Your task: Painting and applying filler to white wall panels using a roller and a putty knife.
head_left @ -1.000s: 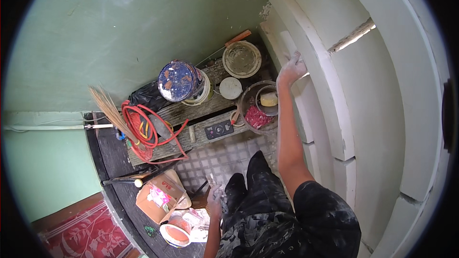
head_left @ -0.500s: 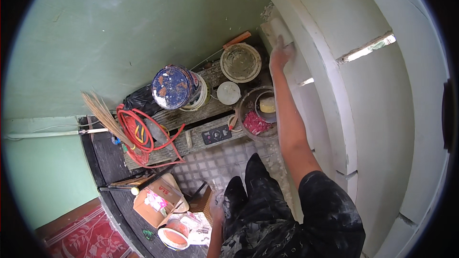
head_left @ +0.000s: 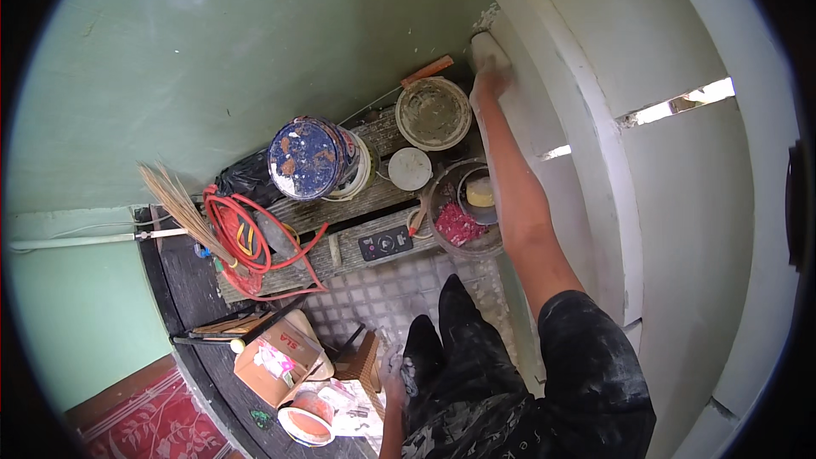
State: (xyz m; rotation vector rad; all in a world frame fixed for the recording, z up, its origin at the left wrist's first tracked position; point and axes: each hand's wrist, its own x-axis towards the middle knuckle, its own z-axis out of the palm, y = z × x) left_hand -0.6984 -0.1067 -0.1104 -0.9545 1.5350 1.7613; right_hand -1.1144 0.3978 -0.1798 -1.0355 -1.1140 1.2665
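My right arm reaches far up to the pale panelled wall (head_left: 544, 119). At its end my right hand (head_left: 490, 78) is closed on a pale flat piece (head_left: 488, 45), pressed against the wall close to the green corner. The hand is blurred and the piece's kind is not clear. Low in the view, my left hand (head_left: 394, 374) hangs beside my dark trousers, its skin dusted white. Its fingers are partly hidden, and I cannot make out whether it holds anything. Below my right forearm stands a clear tub (head_left: 442, 178) with a pink-red heap (head_left: 460, 226) and a yellow sponge (head_left: 480, 192).
On the wooden planks stand a blue-lidded bucket (head_left: 308, 155), a muddy round bucket (head_left: 432, 115) and a small white lid (head_left: 410, 169). A red hose (head_left: 228, 229) lies coiled beside a straw broom (head_left: 183, 204). A cardboard box (head_left: 268, 365) and an orange-stained tub (head_left: 306, 422) are at lower left.
My right hand has slid slightly up and left along the wall with the pale piece, nearer the corner. My left hand has dropped a little, staying by my leg.
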